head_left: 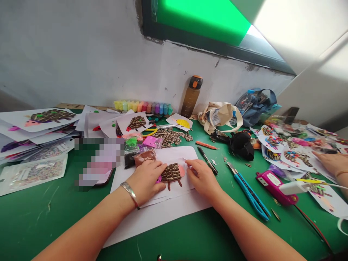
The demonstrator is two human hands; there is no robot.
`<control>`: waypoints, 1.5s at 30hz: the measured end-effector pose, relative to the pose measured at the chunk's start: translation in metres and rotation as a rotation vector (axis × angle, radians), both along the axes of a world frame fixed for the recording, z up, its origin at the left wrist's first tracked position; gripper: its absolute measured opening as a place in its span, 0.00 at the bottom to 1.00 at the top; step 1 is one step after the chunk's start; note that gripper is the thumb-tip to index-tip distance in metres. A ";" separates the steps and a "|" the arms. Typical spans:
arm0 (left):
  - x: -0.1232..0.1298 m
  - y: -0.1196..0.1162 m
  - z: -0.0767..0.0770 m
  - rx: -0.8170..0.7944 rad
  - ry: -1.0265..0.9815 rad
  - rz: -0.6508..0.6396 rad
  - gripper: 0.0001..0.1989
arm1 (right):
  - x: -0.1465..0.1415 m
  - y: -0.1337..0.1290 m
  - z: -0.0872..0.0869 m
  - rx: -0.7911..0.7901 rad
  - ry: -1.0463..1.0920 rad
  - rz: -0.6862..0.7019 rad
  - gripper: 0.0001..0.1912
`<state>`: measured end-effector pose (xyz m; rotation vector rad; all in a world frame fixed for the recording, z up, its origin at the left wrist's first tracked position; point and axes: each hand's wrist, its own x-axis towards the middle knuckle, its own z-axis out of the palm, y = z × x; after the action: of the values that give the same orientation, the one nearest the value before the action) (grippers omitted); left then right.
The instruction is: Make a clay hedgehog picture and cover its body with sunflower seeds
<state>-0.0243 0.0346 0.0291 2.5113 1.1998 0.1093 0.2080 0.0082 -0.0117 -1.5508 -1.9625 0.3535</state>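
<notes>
A paper picture of a hedgehog lies on white sheets before me. Its body is covered with striped sunflower seeds, with a pink clay head on the right and brown legs below. My left hand, with a silver bracelet at the wrist, rests over the picture's left side, thumb and fingers apart beside the seeds. A bit of purple clay shows by its fingers. My right hand is curled at the picture's right edge, fingertips on the paper. Brown clay in a bag lies just behind my left hand.
Loose sunflower seeds are heaped behind the sheets. A pen, a blue utility knife and a magenta glue gun lie to the right. A bottle stands by the wall. Another person's hand is at far right.
</notes>
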 end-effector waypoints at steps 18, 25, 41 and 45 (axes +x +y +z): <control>-0.019 0.005 0.011 0.064 0.091 0.014 0.14 | -0.037 0.068 0.045 -0.041 -0.304 0.128 0.14; -0.019 0.004 0.013 0.107 0.096 0.028 0.10 | -0.078 0.106 0.029 -0.033 -0.366 0.120 0.11; -0.007 0.001 0.009 0.087 0.057 0.010 0.10 | -0.017 0.048 0.039 -0.057 -0.005 0.124 0.09; -0.007 0.002 0.007 0.070 0.051 -0.003 0.10 | -0.008 0.029 0.028 -0.150 0.193 0.099 0.11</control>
<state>-0.0310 0.0367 0.0366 2.5911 1.2318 0.0881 0.2004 0.0371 0.0158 -1.4533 -1.9016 0.6804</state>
